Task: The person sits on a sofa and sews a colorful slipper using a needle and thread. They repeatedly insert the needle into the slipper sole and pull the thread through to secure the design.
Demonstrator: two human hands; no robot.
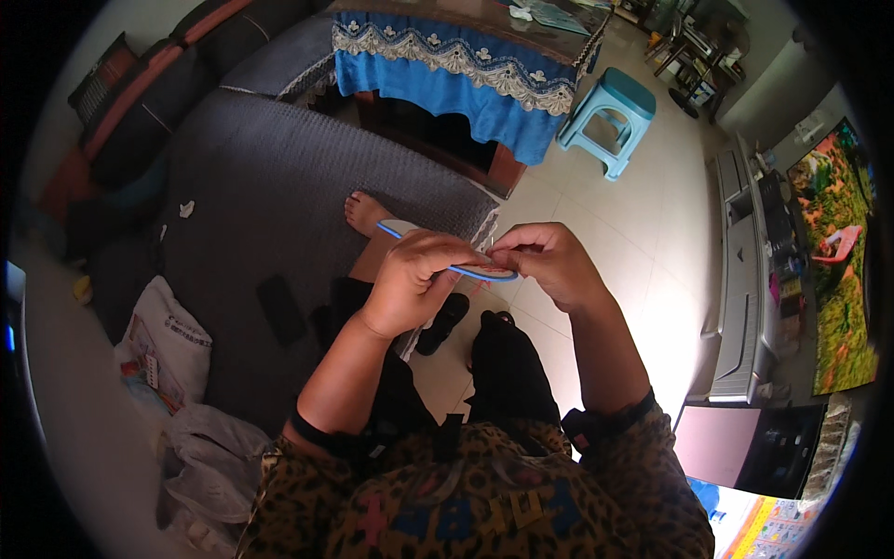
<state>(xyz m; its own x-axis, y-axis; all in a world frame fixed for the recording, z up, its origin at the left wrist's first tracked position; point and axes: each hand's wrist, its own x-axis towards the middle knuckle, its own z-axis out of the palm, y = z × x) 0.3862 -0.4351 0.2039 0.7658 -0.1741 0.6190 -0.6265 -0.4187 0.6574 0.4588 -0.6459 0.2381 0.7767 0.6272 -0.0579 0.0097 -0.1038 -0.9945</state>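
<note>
An insole (488, 272) with a blue edge and a pale face is held out over my lap, tilted. My left hand (419, 277) is closed around its middle, thumb on the upper face. The far end shows beyond that hand. At the right end, my right hand (549, 263) pinches with thumb and forefinger. A thin, pale, needle-like sliver stands up at those fingertips, too small to make out fully. Red marks, perhaps stitching, show on the insole, and red thread (480, 291) hangs below it.
A grey padded sofa (251, 177) spreads to the left, bearing a dark phone-like slab (280, 308) and a white bag (172, 340). A bare foot (365, 212) rests near the insole. Ahead stand a blue-draped table (447, 70) and a teal stool (610, 116); a grey cabinet (740, 289) lines the right.
</note>
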